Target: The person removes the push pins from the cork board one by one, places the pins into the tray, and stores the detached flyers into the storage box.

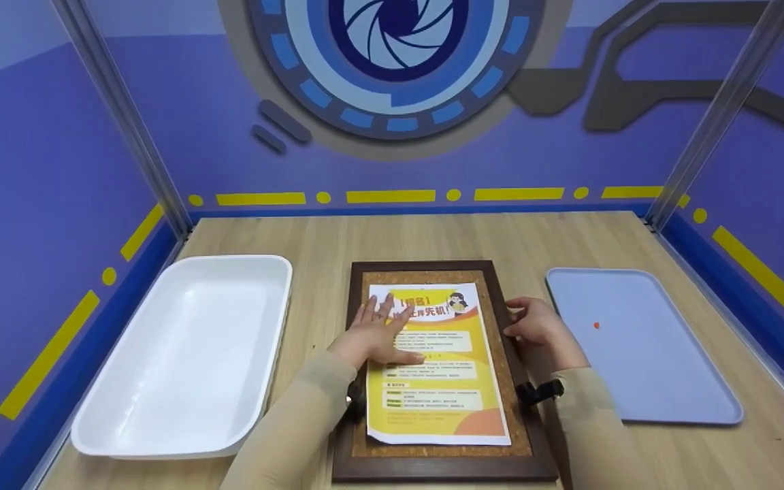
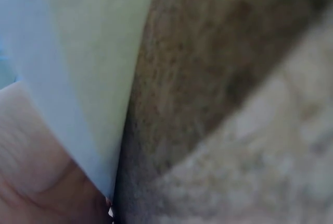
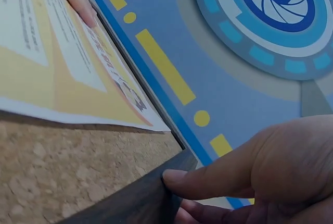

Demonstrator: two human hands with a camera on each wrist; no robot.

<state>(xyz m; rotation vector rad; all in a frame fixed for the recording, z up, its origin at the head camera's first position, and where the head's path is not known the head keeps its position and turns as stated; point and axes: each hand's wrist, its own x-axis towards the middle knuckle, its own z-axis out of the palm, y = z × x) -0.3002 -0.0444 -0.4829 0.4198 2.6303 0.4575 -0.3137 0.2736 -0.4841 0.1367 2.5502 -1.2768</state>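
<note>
A cork board (image 1: 446,469) with a dark wooden frame lies in the middle of the table. On its cork sits a yellow and white poster (image 1: 426,398) with printed text and a cartoon figure. My left hand (image 1: 375,337), fingers spread, presses on the poster's upper left. In the left wrist view, the poster's edge (image 2: 99,78) stands lifted off the cork (image 2: 203,41) near the palm. My right hand (image 1: 538,327) grips the board's right side. In the right wrist view, its thumb (image 3: 203,182) lies on the frame, with the other fingers partly hidden below the edge.
To the left stands a deep white tray (image 1: 181,446). A flat light-blue tray (image 1: 664,367) lies at the right, with a tiny orange-red piece (image 1: 596,325) on it. Printed blue-purple walls (image 1: 392,170) enclose the wooden table (image 1: 419,238) at the back and both sides.
</note>
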